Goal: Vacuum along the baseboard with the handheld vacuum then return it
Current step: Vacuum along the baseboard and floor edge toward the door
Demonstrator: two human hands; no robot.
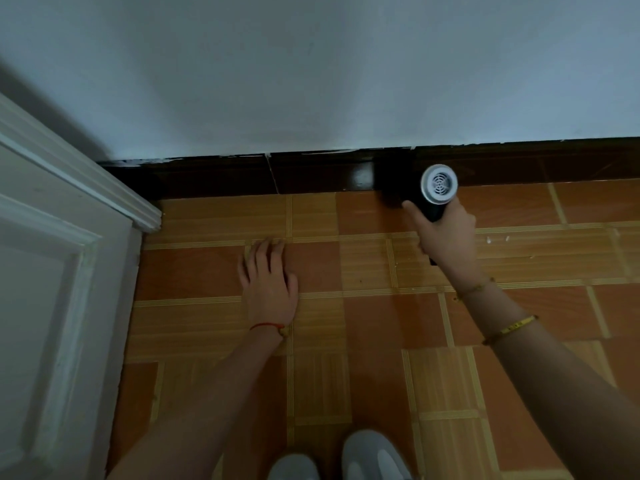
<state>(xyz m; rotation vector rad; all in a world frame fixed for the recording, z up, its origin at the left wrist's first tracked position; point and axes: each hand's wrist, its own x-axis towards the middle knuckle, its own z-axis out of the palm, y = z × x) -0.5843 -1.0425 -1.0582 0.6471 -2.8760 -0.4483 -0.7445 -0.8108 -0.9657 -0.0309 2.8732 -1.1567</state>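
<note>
While the left hand lies flat and open on the tiled floor, holding nothing, the right hand has its fingers wrapped tight around the black handheld vacuum. Its dark nose meets the dark baseboard at the floor's far edge, white vented rear end facing the camera.

The front of the handheld vacuum melts into the dark baseboard, so its nozzle cannot be made out. The right hand covers its grip. The white door runs off the left edge. Two pale shoes are cut by the bottom edge, as are both forearms.
</note>
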